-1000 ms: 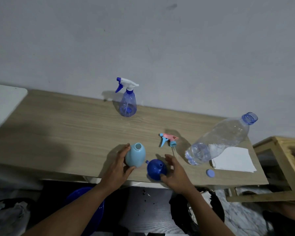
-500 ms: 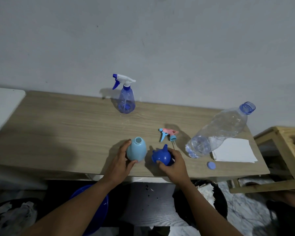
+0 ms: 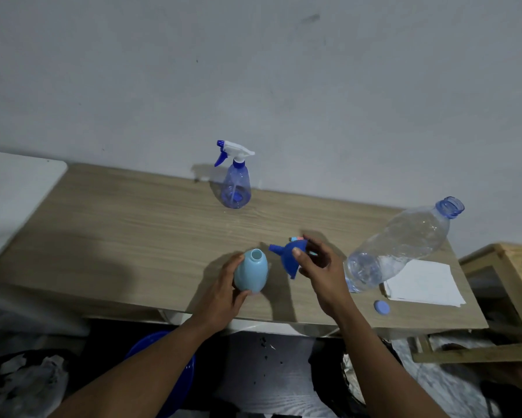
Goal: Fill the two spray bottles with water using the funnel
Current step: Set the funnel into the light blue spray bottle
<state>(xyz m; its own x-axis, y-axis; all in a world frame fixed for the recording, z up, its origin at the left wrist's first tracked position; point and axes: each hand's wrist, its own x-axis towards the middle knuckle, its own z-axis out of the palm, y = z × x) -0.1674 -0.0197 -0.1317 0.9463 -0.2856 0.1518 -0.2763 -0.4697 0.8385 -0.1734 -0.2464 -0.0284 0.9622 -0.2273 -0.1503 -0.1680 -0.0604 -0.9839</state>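
2 spray bottles [image 3: 236, 185] [image 3: 250, 274], 1 funnel [image 3: 287, 263].

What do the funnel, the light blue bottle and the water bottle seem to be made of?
The funnel: likely plastic, opaque dark blue, smooth with a dull sheen. The light blue bottle: likely plastic, opaque, evenly coloured, matte. The water bottle: thin clear plastic; the table shows through it and its ridged walls glint.

Dim, bluish light, soft shadows cast leftward, wide-angle bending at edges.
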